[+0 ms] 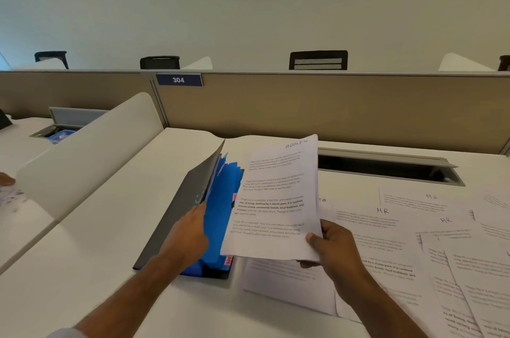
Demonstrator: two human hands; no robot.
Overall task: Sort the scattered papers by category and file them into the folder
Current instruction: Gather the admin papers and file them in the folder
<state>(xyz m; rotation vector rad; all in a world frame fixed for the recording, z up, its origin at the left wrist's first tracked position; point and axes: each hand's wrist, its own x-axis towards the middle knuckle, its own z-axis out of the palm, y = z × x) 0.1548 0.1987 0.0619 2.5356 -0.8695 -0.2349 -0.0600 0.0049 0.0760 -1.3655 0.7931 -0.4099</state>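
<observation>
The left hand (190,230) reaches into the folder (176,227), fingers tucked under the raised dark cover and parting the blue dividers (220,216), so it holds the folder open. The right hand (328,244) pinches a thin sheaf of papers (276,199) at its near right corner, thumb on top; the top sheet is marked ADMIN and hangs just above the dividers. This looks like the filing step for that category: the next move calls for finding the matching tab and sliding the sheaf's edge down into the gap the left hand keeps apart, squarely, so the loose corners do not catch. More sheets (414,233), several headed HR, lie spread on the tabletop (96,249) to the right, still unfiled. To the left the white divider panel (91,150) stands near the folder's cover, limiting how far it can swing; beyond the folder a cable slot (386,169) lies open in the far tabletop.
</observation>
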